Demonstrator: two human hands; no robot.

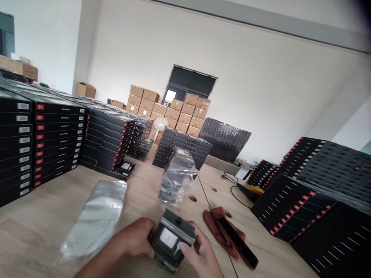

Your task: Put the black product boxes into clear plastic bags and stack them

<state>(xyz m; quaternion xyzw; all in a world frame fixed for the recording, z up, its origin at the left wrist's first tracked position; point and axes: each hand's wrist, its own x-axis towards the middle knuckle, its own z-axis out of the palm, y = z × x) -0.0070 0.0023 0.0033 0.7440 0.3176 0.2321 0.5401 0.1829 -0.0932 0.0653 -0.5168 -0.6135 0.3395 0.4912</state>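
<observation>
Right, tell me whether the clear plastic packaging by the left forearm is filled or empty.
Empty, it seems: the clear plastic packaging lies flat on the table, with no box shape bulging inside.

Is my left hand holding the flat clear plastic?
No, your left hand holds the black packaging, while the flat clear plastic lies on the table.

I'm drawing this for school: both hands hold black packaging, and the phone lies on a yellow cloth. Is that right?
Not quite: the head view shows the cloth is reddish-brown, not yellow. The left hand and right hand do hold black packaging, and the phone lies on that cloth.
</observation>
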